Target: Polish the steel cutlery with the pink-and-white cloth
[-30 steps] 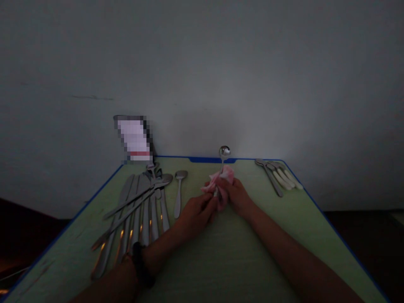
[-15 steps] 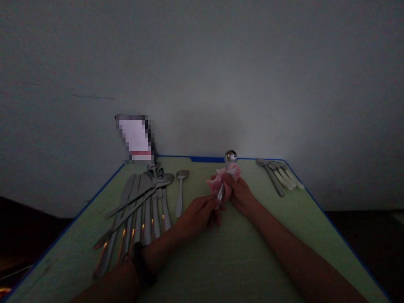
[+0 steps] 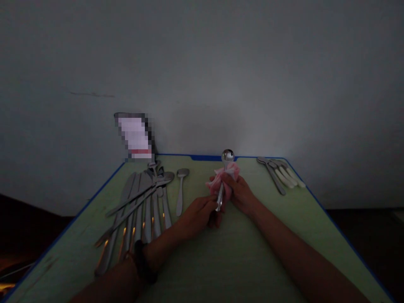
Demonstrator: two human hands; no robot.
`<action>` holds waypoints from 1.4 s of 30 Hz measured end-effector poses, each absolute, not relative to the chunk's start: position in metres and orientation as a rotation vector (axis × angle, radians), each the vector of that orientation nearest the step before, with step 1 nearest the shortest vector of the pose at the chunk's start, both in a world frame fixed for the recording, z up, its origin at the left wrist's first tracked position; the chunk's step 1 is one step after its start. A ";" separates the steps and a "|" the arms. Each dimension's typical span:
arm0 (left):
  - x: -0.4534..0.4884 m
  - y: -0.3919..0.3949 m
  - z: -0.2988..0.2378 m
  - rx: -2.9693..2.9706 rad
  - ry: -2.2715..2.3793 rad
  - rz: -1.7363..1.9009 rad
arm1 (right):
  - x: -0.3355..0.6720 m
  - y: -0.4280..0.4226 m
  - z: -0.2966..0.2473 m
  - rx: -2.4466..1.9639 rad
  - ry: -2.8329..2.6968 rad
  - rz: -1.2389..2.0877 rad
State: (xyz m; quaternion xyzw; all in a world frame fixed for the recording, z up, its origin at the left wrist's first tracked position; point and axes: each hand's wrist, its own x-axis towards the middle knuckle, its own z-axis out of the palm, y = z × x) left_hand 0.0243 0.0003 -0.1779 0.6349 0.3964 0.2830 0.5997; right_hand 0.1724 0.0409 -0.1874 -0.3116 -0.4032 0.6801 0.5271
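A shiny metal spoon (image 3: 227,156) is held up over the middle of the table, its round bowl pointing away from me. My left hand (image 3: 203,210) is closed on the lower end of its handle. Wrapped about the upper handle is a crumpled pink cloth (image 3: 232,170), which my right hand (image 3: 240,191) presses against the spoon. Part of the handle is hidden by the cloth and fingers. A small spoon (image 3: 180,189) lies by itself to the left of my hands.
Several knives (image 3: 138,210) and longer spoons (image 3: 164,179) lie overlapping at the left. A phone-like device (image 3: 135,136), its screen blurred, leans on the wall (image 3: 202,75). On the right are a metal spoon (image 3: 274,179) and several white-handled utensils (image 3: 285,176). The green table (image 3: 221,269) has blue edges.
The spoon has turned slightly in my grip, its bowl shifting a little left and its handle end showing more. Both hands stay in nearly the same place.
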 end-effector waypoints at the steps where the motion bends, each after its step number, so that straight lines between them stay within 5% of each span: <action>1: 0.024 0.000 -0.177 1.479 0.934 0.653 | 0.172 0.041 -0.188 -0.749 -0.970 1.622; 28: 0.026 -0.001 -0.171 1.668 0.988 0.586 | 0.173 0.040 -0.186 -0.761 -1.031 1.678; 34: 0.023 -0.004 -0.165 1.969 1.022 0.461 | 0.175 0.062 -0.195 -0.733 -0.520 1.433; 42: 0.022 -0.006 -0.162 1.985 1.009 0.396 | 0.180 0.057 -0.182 -0.478 -0.494 1.464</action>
